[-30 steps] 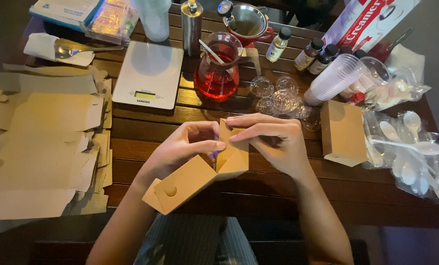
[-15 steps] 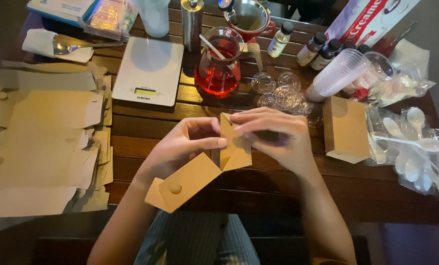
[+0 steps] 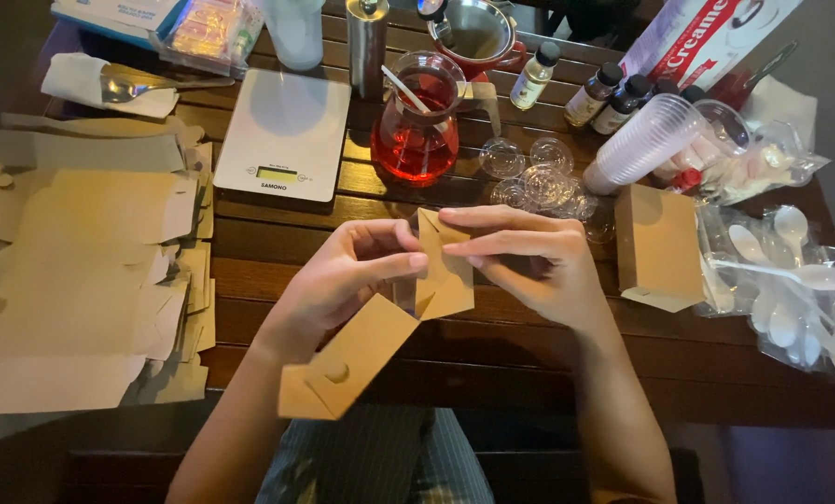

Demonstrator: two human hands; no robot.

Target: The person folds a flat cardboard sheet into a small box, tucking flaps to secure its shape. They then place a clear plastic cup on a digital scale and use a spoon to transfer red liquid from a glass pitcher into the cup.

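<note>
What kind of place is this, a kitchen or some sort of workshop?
Probably a home or small-shop packing table for drinks or desserts: a kitchen scale, a jug of red liquid, stacked plastic cups, and flat cardboard boxes lie on a dark wooden table.

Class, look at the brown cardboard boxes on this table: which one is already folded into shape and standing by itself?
The folded box right of the right hand, beside the bag of white spoons. The flat blanks lie stacked unfolded on the left; another box is half-folded in both hands.

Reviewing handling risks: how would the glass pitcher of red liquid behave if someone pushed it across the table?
The glass pitcher looks about half full, so probably heavy and apt to slosh. The slatted wooden table might catch its base, risking a tip. Being glass, it is likely fragile.
</note>
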